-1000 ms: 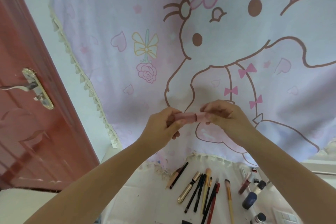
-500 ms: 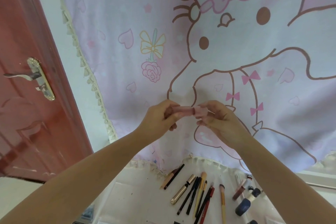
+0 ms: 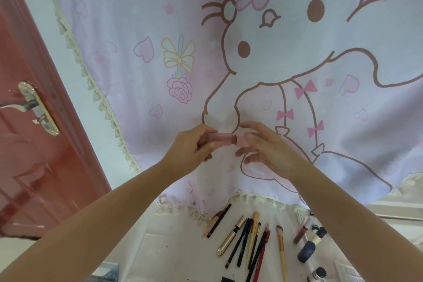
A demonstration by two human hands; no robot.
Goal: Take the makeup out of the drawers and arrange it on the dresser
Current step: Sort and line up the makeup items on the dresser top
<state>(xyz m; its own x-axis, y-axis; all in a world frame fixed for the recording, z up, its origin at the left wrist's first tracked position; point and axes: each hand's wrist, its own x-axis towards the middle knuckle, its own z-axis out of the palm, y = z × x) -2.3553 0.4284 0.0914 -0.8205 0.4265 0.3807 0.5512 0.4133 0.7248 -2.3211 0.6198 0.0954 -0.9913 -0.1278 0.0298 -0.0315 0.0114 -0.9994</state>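
Between both hands' grip (image 3: 226, 142), pink lipstick (image 3: 225, 139)

Between the fingertips of both hands sits a pink tube (image 3: 225, 139) of smooth, slightly translucent plastic with a satin sheen. Behind the grip hangs a printed cloth (image 3: 263, 64), matt and soft, edged with a cream tassel trim (image 3: 100, 103) of rough thread. Below the grip, the dresser top (image 3: 174, 247) is white, smooth and faintly speckled. On it lies a gold tube (image 3: 232, 236) with a glossy metallic finish, 1 dark blue glossy bottle (image 3: 306, 251), and black pencils (image 3: 242, 242) with a dull lacquer. Left of the grip, the red door (image 3: 29, 167) looks like varnished wood, its handle plate (image 3: 39, 107) shiny brass-toned metal.
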